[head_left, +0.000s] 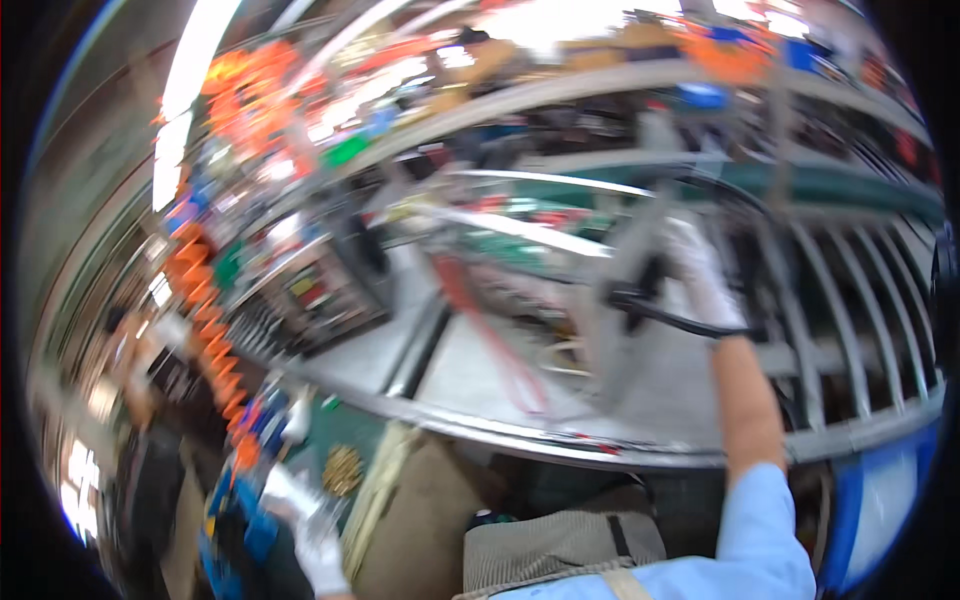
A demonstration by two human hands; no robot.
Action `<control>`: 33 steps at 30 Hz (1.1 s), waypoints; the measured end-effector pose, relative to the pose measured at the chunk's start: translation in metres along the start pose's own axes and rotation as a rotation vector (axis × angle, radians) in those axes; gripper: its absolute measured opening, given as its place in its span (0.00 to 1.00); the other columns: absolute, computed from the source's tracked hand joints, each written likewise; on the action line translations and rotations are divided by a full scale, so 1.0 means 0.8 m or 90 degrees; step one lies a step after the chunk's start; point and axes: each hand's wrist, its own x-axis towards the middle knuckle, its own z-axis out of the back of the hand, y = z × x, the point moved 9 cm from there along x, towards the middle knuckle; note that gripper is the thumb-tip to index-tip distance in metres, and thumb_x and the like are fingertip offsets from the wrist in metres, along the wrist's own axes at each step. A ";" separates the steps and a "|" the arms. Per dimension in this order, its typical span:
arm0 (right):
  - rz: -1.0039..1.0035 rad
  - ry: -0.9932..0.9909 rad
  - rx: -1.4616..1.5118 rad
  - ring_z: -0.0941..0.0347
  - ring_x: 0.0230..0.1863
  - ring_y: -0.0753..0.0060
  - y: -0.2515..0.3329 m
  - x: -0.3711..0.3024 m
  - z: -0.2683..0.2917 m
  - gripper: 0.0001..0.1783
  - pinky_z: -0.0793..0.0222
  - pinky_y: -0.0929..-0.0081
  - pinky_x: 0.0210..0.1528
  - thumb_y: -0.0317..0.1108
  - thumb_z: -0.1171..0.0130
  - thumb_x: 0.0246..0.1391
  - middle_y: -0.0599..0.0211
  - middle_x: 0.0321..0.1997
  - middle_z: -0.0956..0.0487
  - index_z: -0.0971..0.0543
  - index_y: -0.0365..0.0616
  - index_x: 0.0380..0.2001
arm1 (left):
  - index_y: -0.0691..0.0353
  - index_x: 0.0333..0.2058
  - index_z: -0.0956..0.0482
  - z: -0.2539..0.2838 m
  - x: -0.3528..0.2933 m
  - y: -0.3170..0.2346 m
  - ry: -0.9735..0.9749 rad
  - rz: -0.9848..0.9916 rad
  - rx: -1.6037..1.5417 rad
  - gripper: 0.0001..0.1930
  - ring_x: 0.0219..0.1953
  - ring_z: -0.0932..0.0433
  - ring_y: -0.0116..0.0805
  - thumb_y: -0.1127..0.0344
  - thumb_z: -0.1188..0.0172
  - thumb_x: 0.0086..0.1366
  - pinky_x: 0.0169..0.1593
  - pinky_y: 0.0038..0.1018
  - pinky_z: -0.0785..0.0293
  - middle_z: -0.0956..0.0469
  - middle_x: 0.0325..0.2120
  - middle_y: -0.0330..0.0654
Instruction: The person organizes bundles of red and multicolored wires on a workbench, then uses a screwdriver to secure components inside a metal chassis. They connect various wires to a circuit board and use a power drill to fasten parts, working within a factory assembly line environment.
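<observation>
My right hand (700, 270), in a white glove, reaches forward to the right side of an upright grey metal unit (615, 300). Black cables (680, 322) loop around that wrist and the unit. Its fingers are smeared by motion, so their grip does not show. Low on the left, my left hand (305, 525), also white-gloved, is beside a blue tool (245, 525) below an orange coiled hose (208, 340). Whether those fingers touch the tool is blurred. A heap of small brass-coloured parts (342, 470) lies just right of the left hand.
Metal rollers (850, 310) form a conveyor at the right. A dark boxy device with metal parts (310, 295) stands on the left of the bench (500, 390). A red cord (490, 340) runs over the bench. Shelving (520, 105) with blurred goods spans the back.
</observation>
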 end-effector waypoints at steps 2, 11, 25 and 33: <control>-0.096 -0.026 0.204 0.26 0.36 0.82 -0.088 0.046 0.050 0.14 0.28 0.83 0.38 0.38 0.47 0.65 0.74 0.39 0.21 0.23 0.46 0.50 | 0.63 0.50 0.25 -0.026 0.001 0.008 -0.058 -0.047 0.023 0.14 0.47 0.21 0.42 0.69 0.45 0.66 0.52 0.39 0.25 0.21 0.45 0.48; -0.070 0.018 0.293 0.50 0.73 0.68 -0.118 0.052 0.103 0.30 0.54 0.66 0.73 0.45 0.57 0.68 0.64 0.73 0.43 0.40 0.43 0.68 | 0.61 0.46 0.27 0.053 -0.007 -0.015 -0.154 -0.154 0.023 0.13 0.46 0.21 0.44 0.70 0.38 0.63 0.50 0.42 0.23 0.21 0.43 0.45; -0.217 -0.066 0.180 0.38 0.65 0.69 -0.145 0.073 0.160 0.29 0.44 0.69 0.68 0.47 0.55 0.67 0.64 0.65 0.33 0.38 0.45 0.67 | 0.65 0.39 0.22 0.087 -0.010 -0.171 -0.487 -0.369 0.739 0.07 0.30 0.22 0.27 0.72 0.37 0.62 0.35 0.25 0.24 0.19 0.30 0.38; -0.220 -0.081 0.158 0.38 0.64 0.69 -0.145 0.069 0.166 0.30 0.44 0.70 0.67 0.47 0.53 0.66 0.64 0.65 0.32 0.38 0.45 0.66 | 0.57 0.36 0.22 0.036 0.021 -0.193 -0.546 -0.238 1.606 0.10 0.36 0.19 0.47 0.59 0.42 0.60 0.43 0.42 0.29 0.19 0.32 0.47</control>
